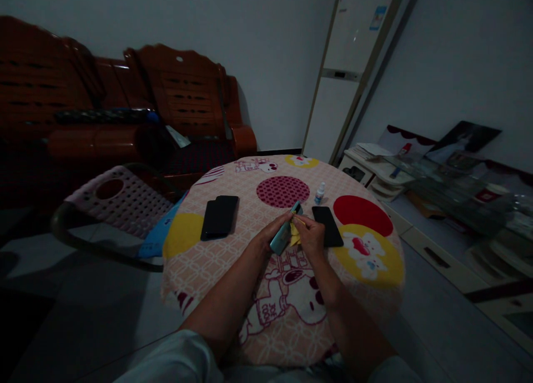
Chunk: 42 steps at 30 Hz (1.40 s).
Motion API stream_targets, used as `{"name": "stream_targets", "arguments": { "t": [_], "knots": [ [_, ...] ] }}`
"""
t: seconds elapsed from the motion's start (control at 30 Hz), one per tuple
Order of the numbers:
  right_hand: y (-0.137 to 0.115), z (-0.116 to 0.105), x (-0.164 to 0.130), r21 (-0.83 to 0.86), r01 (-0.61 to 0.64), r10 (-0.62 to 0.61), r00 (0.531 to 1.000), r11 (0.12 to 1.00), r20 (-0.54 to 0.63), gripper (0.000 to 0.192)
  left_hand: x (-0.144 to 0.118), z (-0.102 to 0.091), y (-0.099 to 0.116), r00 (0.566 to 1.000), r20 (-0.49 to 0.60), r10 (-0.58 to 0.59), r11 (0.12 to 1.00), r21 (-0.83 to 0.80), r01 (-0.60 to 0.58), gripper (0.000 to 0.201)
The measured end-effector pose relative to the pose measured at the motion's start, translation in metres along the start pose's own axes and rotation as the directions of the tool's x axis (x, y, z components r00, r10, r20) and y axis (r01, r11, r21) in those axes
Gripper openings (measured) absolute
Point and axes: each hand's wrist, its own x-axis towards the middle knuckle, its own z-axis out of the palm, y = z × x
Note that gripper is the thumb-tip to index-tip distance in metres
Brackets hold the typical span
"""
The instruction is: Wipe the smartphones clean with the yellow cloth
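My left hand (272, 232) grips the teal phone (284, 231) tilted above the table (233, 261); my right hand (310, 234) pinches what looks like a thin stick, yellow cloth (295, 239) just under it. I'd keep the phone braced and work its top edge lightly.

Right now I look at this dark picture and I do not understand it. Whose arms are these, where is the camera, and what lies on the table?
The camera sits on a person's head and looks down, so the two bare arms are that person's own. The left hand holds a teal phone; the right hand presses a yellow cloth against it. On the round table with a cartoon-print cloth lie two stacked black phones, one more black phone and a small white bottle.
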Motion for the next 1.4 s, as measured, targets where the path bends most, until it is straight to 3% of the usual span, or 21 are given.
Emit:
{"name": "stream_targets", "arguments": {
  "t": [0.17,0.37,0.53,0.8,1.07,1.17,1.27,1.4],
  "knots": [
    [0.005,-0.002,0.003,-0.067,-0.082,0.083,0.997,0.994,0.006,0.032,0.007,-0.008,0.002,0.999,-0.033,0.032,0.999,0.008,-0.032,0.030],
    [0.003,-0.002,0.001,-0.159,0.056,-0.056,0.998,0.986,0.002,0.030,0.008,-0.009,0.001,0.998,0.043,-0.049,0.998,-0.024,0.050,0.037],
    [0.002,-0.008,0.004,-0.251,0.056,-0.073,0.996,0.966,-0.058,0.031,0.006,-0.008,0.002,0.996,0.049,-0.078,0.997,0.019,0.077,0.036],
    [0.002,-0.023,0.011,-0.307,0.086,-0.140,0.978,0.948,-0.158,0.034,0.005,-0.010,-0.005,0.972,0.216,-0.093,0.995,0.038,0.087,0.042],
    [0.007,-0.009,0.005,-0.286,0.200,-0.189,0.980,0.937,0.066,0.027,0.005,-0.010,0.003,0.988,0.113,-0.104,0.994,-0.009,0.105,0.042],
    [0.008,-0.010,0.006,-0.314,0.230,-0.215,0.973,0.921,0.081,0.027,0.006,-0.011,0.002,0.987,0.127,-0.098,0.995,-0.012,0.100,0.042],
    [0.010,-0.016,0.009,-0.349,0.222,-0.228,0.973,0.911,0.023,0.029,0.009,-0.014,-0.001,0.973,0.197,-0.119,0.993,0.013,0.119,0.046],
    [0.011,-0.025,0.015,-0.416,0.182,-0.227,0.972,0.891,-0.061,0.030,0.011,-0.018,-0.005,0.922,0.302,-0.240,0.970,0.105,0.218,0.062]
  ]
}}
